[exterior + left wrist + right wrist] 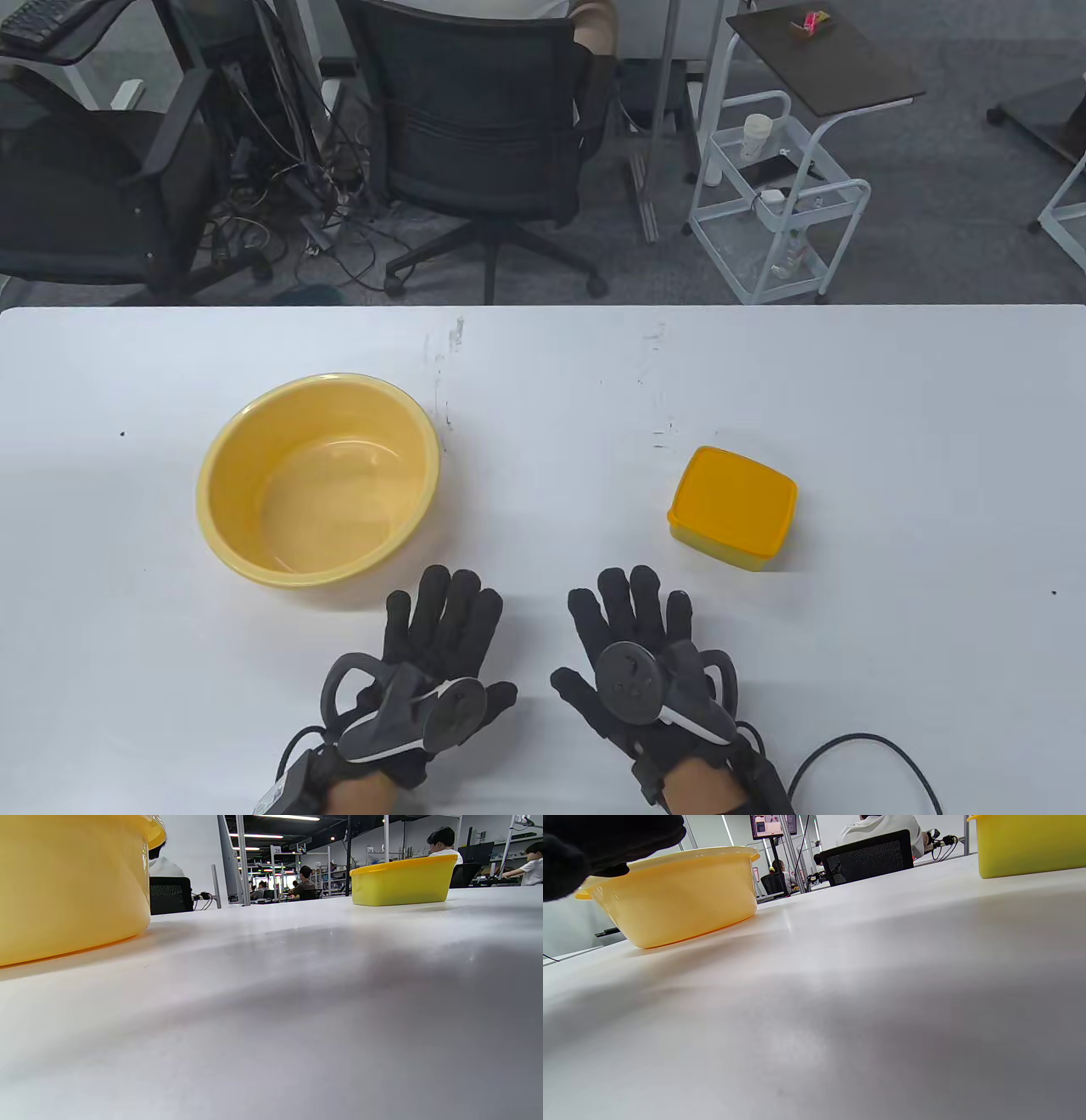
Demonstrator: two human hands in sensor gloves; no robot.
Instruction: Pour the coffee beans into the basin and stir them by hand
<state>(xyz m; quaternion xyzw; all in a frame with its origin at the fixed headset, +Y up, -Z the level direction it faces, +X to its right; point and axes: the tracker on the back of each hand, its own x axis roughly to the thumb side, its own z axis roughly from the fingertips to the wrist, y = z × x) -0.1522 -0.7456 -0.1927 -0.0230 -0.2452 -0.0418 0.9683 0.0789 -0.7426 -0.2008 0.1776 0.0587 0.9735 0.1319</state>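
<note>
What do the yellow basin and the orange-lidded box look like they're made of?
Basin: likely glossy moulded plastic; light glints on its smooth wall and rolled rim. Lidded box: probably plastic too, with a duller orange lid and a slightly translucent yellow body.

Beyond the far edge of the white tabletop, which carries faint dark scuff marks, a black mesh office chair stands on grey carpet with a person seated in it. A second black chair sits at the left beside a tangle of cables. At the right, a white wire cart holds a white cup, under a dark side table.
</note>
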